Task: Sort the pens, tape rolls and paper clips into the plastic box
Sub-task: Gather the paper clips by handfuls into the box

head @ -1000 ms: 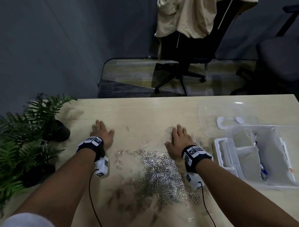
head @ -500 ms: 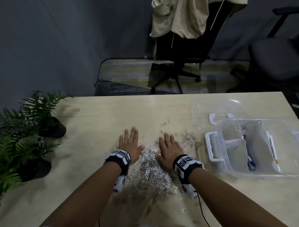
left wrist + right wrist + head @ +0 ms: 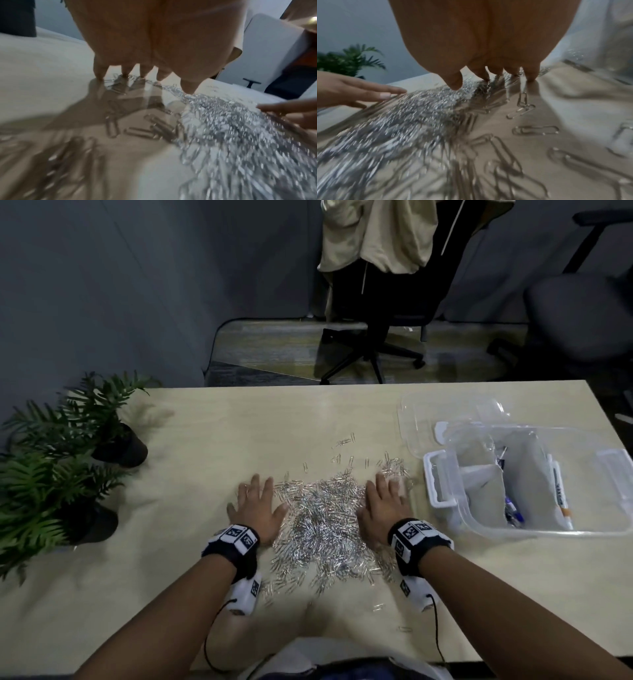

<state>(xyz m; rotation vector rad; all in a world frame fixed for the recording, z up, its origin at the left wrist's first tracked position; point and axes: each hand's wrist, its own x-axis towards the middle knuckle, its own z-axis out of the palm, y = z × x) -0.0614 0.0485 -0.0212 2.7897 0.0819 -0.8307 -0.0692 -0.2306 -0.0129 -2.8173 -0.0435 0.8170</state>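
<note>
Silver heap: paper clips (image 3: 325,518) lay piled on the pale wooden table (image 3: 205,433), with strays scattered toward the far edge and toward me
Left hand: the left hand (image 3: 257,508) lay flat at the heap's left edge, fingers straight and spread, holding nothing; in the left wrist view its fingertips (image 3: 126,72) touched the table among loose clips
Right hand: the right hand (image 3: 385,506) lay flat at the heap's right edge, fingers straight, palm down, gripping nothing
Box: the clear plastic box (image 3: 609,529) stood open just right of the heap, its lid (image 3: 421,419) lying behind it
Done, as I judged: pens (image 3: 560,501) were already lying inside the box; I couldn't make out any tape rolls, in it or on the table
Left, as I judged: nearly all the clips were still out on the table; no clips could be made out in the box
Step in hand: it looked like raking the clips together between both palms, ahead of scooping
Bystanders: two potted ferns (image 3: 68,460) stood at the table's left end
</note>
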